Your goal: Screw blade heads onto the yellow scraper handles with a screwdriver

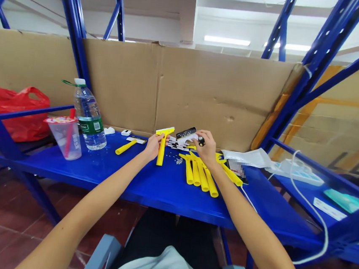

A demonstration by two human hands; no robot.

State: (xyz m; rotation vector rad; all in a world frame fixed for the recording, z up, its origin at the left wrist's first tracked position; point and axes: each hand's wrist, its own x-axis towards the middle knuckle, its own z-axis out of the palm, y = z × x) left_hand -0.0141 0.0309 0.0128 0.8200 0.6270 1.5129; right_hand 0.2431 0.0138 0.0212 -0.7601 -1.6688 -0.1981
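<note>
My left hand (153,148) is closed around a yellow scraper (161,152), held upright with its wide head at the top. My right hand (207,147) pinches a flat black-and-white blade packet (185,136), tilted just right of the scraper head. A small round black knob (201,141) also shows at the right fingers; what it belongs to is hidden. Below my right hand several yellow scraper handles (201,176) lie side by side. More black-and-white packets (175,144) lie behind, between my hands. Small metal bits (179,161) are scattered on the blue table.
On the blue table (124,184), one yellow scraper (125,147) lies left. Beyond it stand a water bottle (89,117) and a plastic cup (66,138). A red bag (13,106) is far left. A white plastic bag (247,156) and white cable (321,207) lie right. Cardboard (196,94) closes the back.
</note>
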